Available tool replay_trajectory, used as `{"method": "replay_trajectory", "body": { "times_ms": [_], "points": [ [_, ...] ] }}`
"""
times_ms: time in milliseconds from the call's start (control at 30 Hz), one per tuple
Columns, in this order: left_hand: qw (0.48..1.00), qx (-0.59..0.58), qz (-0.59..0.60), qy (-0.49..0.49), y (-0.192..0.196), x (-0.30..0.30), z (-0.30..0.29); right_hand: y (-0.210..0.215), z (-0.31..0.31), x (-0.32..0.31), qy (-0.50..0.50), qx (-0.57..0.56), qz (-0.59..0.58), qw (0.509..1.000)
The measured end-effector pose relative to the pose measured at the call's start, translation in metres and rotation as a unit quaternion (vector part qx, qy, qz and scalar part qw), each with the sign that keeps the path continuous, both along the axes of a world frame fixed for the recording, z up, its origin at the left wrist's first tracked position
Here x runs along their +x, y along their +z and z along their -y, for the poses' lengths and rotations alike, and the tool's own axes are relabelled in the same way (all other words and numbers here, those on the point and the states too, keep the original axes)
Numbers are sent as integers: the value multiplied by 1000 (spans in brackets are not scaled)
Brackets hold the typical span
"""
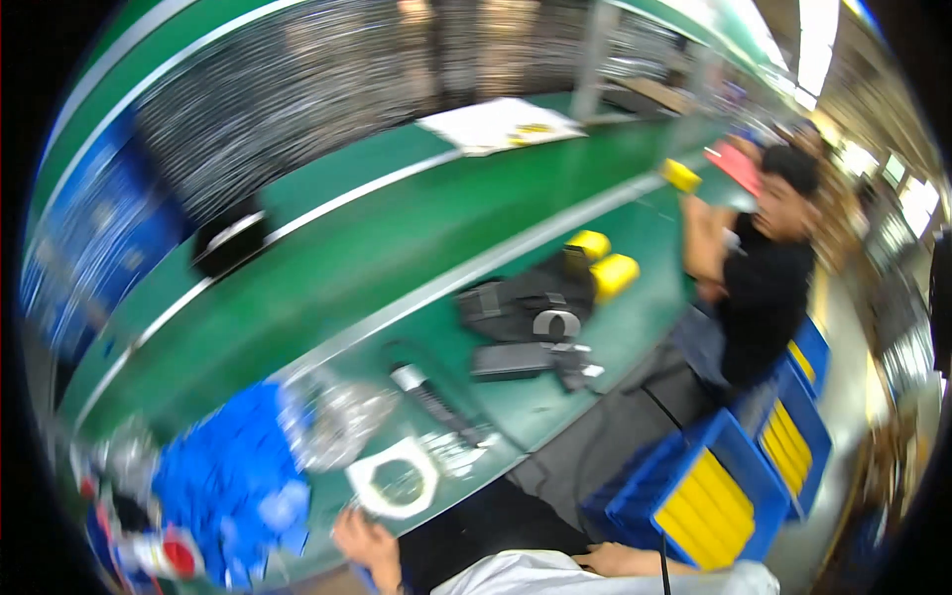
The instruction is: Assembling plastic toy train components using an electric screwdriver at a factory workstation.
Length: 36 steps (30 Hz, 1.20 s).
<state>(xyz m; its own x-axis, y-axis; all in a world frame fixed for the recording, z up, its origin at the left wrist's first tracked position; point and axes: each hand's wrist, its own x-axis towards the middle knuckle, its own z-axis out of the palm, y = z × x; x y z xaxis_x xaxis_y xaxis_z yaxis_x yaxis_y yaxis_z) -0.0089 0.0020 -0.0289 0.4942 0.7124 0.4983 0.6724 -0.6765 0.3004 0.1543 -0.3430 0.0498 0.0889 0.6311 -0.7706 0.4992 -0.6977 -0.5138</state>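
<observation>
Left hand (367, 542), seemingly half-open, empty, beside one white frame (399, 510); right hand (607, 559): grip unclear.

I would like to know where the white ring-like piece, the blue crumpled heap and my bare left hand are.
White ring-like piece (361, 480): head view, its left rim.
Blue crumpled heap (233, 466): head view, its middle.
Bare left hand (368, 544): head view, its middle.

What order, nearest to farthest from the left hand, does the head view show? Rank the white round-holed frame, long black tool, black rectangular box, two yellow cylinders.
1. White frame: just beyond the left hand.
2. Black tool: past the frame, rightward.
3. Black box: farther right.
4. Yellow cylinders: far right.
</observation>
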Motion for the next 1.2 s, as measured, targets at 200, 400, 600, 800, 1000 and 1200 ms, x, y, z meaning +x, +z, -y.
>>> {"method": "replay_trajectory", "body": {
  "times_ms": [200, 400, 600, 800, 1000, 1200],
  "points": [
    [972, 206, 93, -68, -24, -23, -24, -1, 28, 21, -98, 123, -150, 976],
    [949, 239, -200, -47, -35, -42, -37, -57, 39, 30, -393, 165, -345, 836],
    [969, 228, -96, 1, -29, -31, -32, -77, 34, 39, -295, 124, -442, 838],
    [955, 271, -116, -10, -62, -41, -48, -113, 18, 57, -346, 274, -515, 735],
    [996, 76, -3, -47, -18, -28, -15, -126, -5, 62, -410, 232, -502, 725],
    [998, 61, 34, 0, 11, 9, 1, -208, 72, 63, -653, 244, -510, 504]
  ]
}}
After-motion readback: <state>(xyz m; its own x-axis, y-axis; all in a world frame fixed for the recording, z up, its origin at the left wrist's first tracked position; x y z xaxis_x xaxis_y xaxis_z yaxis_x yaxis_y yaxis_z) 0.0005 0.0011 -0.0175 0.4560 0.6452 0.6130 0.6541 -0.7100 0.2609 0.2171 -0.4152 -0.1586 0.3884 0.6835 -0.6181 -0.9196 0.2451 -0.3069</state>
